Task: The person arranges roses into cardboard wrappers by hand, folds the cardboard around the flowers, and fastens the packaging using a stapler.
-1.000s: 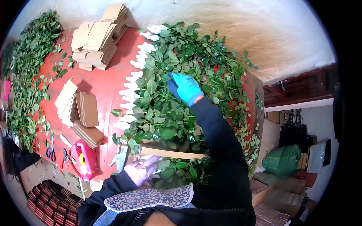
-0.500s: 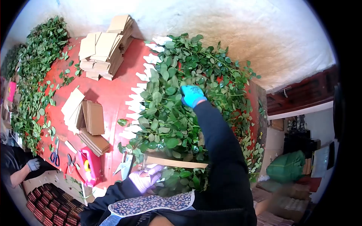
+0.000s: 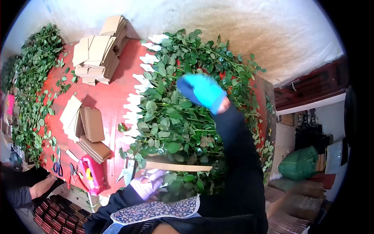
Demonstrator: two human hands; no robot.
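My left hand (image 3: 148, 185), in a lilac glove, is low in the head view beside the left end of a brown cardboard strip (image 3: 179, 167). Its fingers are curled together; what they hold is hidden. My right hand (image 3: 202, 91), in a bright blue glove with a darker palm, hovers over the leafy green stems (image 3: 177, 121). Motion smears its fingers, so their grip cannot be made out. The stems lie side by side across the red table (image 3: 117, 93), with white wrapped ends (image 3: 133, 108) lined up on the left. The strip lies across the near stems.
Cardboard piles (image 3: 97, 54) and smaller cardboard pieces (image 3: 92, 124) occupy the table's left. Nearer are blue-handled scissors (image 3: 58, 165), red-handled pliers (image 3: 74, 173), a pink tape dispenser (image 3: 92, 175) and a metal blade (image 3: 126, 173). More foliage (image 3: 39, 70) lines the far left, near another person's arm (image 3: 43, 186).
My right hand has risen off the leaves and come closer to the camera. My left hand stays nearly in place. The view has shifted slightly, and the other person's arm has moved.
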